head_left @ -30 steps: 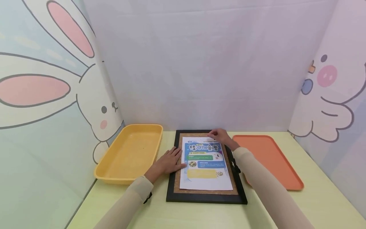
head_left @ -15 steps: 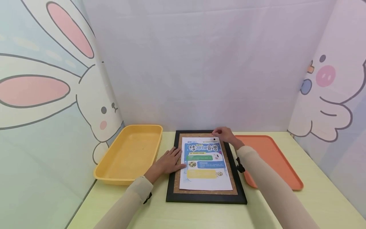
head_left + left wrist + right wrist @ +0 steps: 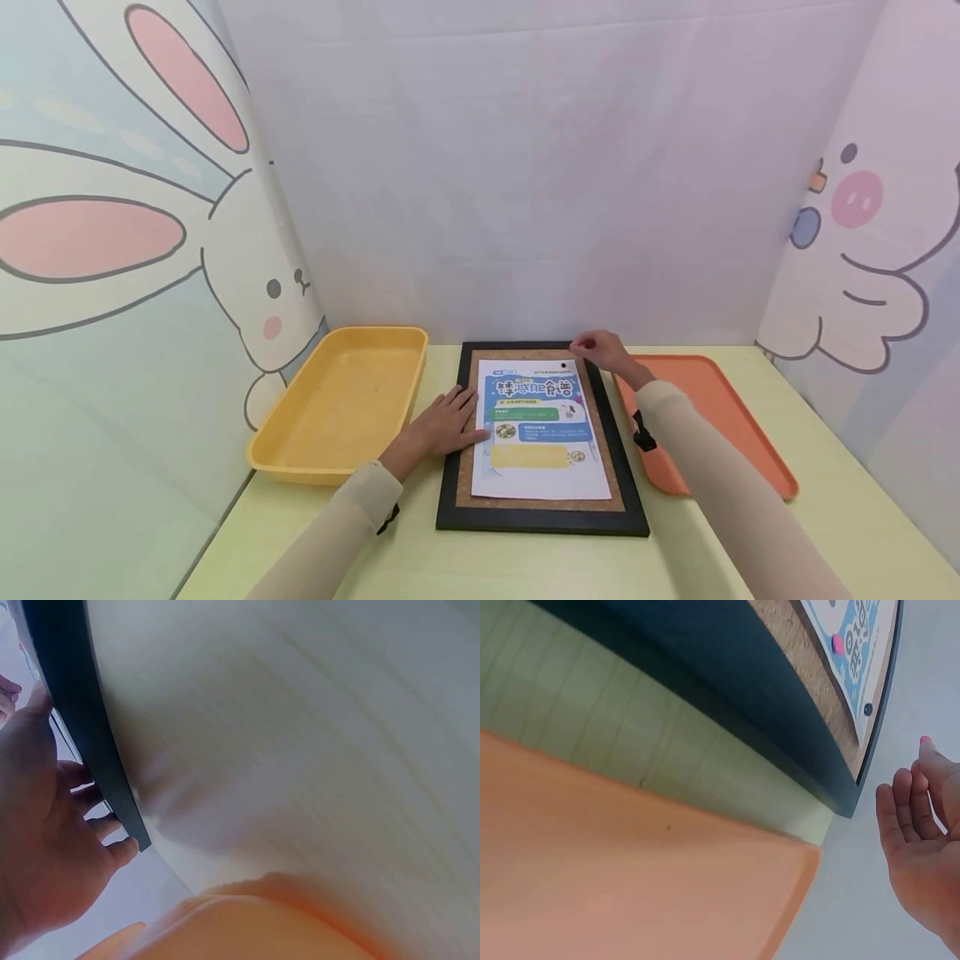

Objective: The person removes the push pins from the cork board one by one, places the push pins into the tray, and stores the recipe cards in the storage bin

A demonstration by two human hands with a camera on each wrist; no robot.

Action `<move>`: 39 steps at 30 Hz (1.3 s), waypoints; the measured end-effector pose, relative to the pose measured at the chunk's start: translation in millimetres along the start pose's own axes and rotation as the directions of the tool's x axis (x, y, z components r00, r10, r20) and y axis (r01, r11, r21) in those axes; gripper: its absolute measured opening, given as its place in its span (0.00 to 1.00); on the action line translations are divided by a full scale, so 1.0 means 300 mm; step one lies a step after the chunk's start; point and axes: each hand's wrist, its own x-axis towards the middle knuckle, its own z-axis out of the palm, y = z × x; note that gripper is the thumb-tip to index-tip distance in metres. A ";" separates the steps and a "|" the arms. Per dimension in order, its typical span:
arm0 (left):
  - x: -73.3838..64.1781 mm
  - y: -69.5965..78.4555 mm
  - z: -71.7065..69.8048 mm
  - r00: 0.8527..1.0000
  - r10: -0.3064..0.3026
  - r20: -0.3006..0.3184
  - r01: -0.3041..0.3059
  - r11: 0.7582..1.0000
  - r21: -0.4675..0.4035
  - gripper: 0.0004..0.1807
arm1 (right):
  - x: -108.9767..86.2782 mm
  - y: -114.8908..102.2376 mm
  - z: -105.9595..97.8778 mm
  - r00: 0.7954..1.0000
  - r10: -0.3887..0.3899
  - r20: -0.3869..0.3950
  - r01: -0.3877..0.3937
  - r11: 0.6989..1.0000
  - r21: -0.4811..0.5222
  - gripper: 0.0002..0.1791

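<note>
Pale backdrop (image 3: pixel 525 183): standing behind everything, with soft folds showing.
Rabbit panel (image 3: pixel 240 242): rising on the left and meeting the backdrop at the corner.
Cartoon panel (image 3: pixel 870 292): rising on the right, showing a white figure and a pink oval.
Table (image 3: pixel 420 567): running pale yellow-green across the lower part of the head view.
Corkboard (image 3: pixel 540 520): lying flat in its black frame at the middle of the table.
Yellow tub (image 3: pixel 352 408): sitting to the left of the corkboard.
Orange tray (image 3: pixel 712 417): lying to its right, the right forearm passing over the near left edge.
Printed sheet (image 3: pixel 540 483): lying flat on the cork, bare cork showing around it.
Left hand (image 3: pixel 442 423): resting on the corkboard's left edge, fingers spreading slightly, thumb reaching onto the sheet.
Right hand (image 3: pixel 603 352): hovering near the corkboard's upper right corner, apart from the sheet; three fingers are curving loosely close together, and whether thumb and forefinger are pinching anything I cannot tell.
Black straps (image 3: pixel 643 433): showing at both wrists.
Black pin (image 3: pixel 563 365): sitting near the sheet's upper right corner.
Pink spot (image 3: pixel 926 740): showing at a right fingertip; nail or small object, I cannot tell.
</note>
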 end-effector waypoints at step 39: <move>-0.004 0.001 0.004 1.000 -0.003 0.004 0.003 1.000 0.004 0.52 | -0.073 0.178 -0.065 0.996 0.088 -0.032 -0.087 0.996 0.007 0.12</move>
